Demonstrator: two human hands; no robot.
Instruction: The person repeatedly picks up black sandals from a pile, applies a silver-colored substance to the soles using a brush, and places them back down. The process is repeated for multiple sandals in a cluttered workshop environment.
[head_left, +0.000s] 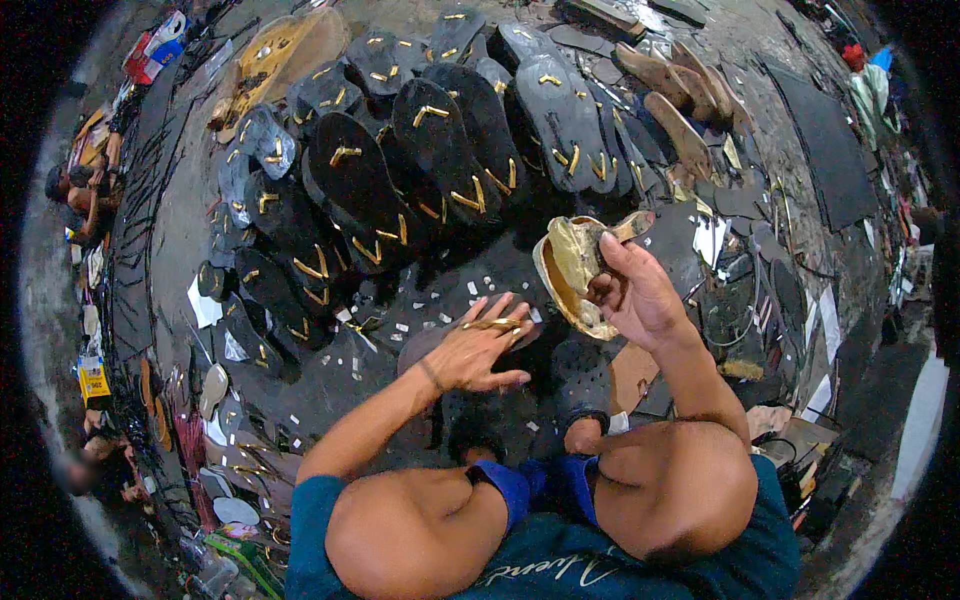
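Observation:
My left hand (478,352) lies palm down with its fingers spread over a dark sandal sole (424,348), mostly hidden under it. Gold strips (497,324) show at its fingers; whether they are fixed to that sole, I cannot tell. With thumb and bent fingers, my right hand (643,298) grips a cut-open container (562,262), tilted and crusted with yellowish stuff. A flat stick or brush handle (632,226) juts from its upper rim. Beyond my hands stand several black soles (350,180) with gold V-shaped straps, leaning against each other in rows.
Small white scraps (400,305) litter the dark ground. Tan shoe lasts or soles (685,85) lie at the far right, near a large black sheet (820,140). Offcuts surround my right side. A yellow box (92,378) is at the left edge, where other people are seen.

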